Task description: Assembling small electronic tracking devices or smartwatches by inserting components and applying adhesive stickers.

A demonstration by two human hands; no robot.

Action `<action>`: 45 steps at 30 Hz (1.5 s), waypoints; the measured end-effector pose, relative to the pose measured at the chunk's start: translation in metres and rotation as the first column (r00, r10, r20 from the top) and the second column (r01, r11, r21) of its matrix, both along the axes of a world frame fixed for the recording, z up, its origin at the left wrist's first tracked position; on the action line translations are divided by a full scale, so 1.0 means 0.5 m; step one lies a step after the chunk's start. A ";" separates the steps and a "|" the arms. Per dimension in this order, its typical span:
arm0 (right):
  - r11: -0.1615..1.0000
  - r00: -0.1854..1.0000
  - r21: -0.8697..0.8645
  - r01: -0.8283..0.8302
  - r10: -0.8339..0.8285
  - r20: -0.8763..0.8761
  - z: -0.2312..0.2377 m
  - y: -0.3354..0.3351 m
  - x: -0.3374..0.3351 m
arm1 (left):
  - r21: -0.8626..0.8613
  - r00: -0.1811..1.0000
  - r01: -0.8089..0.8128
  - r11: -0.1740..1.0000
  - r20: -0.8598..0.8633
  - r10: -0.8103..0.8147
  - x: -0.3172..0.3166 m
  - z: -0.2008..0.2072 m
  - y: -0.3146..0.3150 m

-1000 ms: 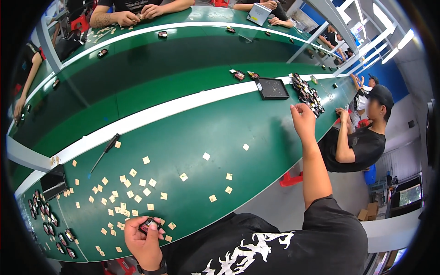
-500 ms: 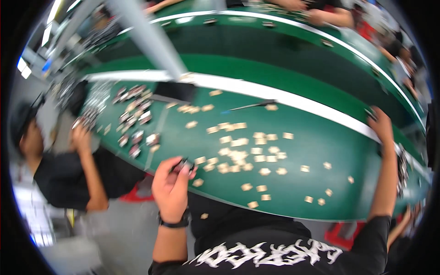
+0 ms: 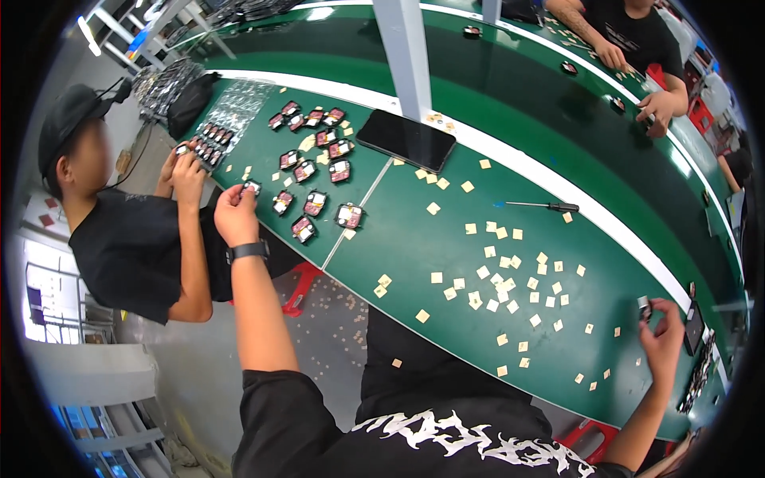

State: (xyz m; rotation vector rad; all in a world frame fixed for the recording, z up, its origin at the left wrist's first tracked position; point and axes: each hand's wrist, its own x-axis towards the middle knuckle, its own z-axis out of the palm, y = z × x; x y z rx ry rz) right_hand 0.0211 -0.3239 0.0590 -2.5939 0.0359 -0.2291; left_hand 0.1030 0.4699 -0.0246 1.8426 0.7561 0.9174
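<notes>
My left hand is stretched to the left, its fingers closed on a small square black module. Beside it lie several similar black modules with dark red and white insides, such as the module and the module near the table seam. Over the right end of the green table, my right hand pinches another small black module between thumb and fingers. Many small cream-coloured squares are scattered on the table between my hands.
A black flat tablet-like slab lies by the grey post. A screwdriver rests near the white rail. At left, a co-worker handles modules beside clear plastic trays. Beyond the rail runs a dark green belt.
The view has swung left. My left hand has reached farther left with its module, past the loose ones. My right hand has come back from the rail to over the table, holding a module.
</notes>
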 end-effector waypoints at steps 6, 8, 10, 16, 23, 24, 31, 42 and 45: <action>0.995 0.994 -0.021 -0.093 0.092 -0.055 0.024 0.178 -0.098 | 0.361 0.941 0.159 0.919 -0.336 -0.030 0.056 0.003 0.033; 0.987 0.987 -0.045 -0.157 0.155 -0.046 0.034 0.220 -0.100 | 0.632 0.879 0.199 0.749 -0.453 0.149 0.054 0.047 -0.026; 0.976 0.974 0.022 -0.216 0.217 -0.062 0.043 0.256 -0.091 | 0.746 0.919 0.194 0.638 -0.366 0.149 0.033 0.075 -0.089; 0.889 0.912 0.203 -0.409 0.406 0.060 0.036 0.389 -0.027 | -0.373 0.619 0.751 0.545 0.110 -0.777 -0.144 0.138 -0.586; 0.851 0.884 0.248 -0.463 0.465 0.056 0.024 0.396 -0.028 | -0.783 0.315 0.480 -0.396 0.575 -0.755 -0.181 0.113 -0.774; 0.852 0.884 0.265 -0.451 0.467 0.005 0.029 0.391 -0.030 | -0.804 0.288 0.503 -0.318 0.503 -0.815 -0.180 0.109 -0.775; 0.884 0.967 0.400 -0.241 0.255 0.017 0.001 0.324 -0.071 | -0.793 0.303 0.607 0.053 0.169 -0.938 -0.198 0.118 -0.835; 0.954 0.971 0.180 -0.238 0.235 0.037 -0.040 0.339 -0.111 | -0.615 0.384 0.736 0.282 0.037 -0.922 -0.227 0.091 -0.886; 0.962 0.967 0.096 -0.256 0.254 0.033 -0.039 0.345 -0.117 | -0.553 0.342 0.782 0.287 -0.006 -0.940 -0.232 0.082 -0.881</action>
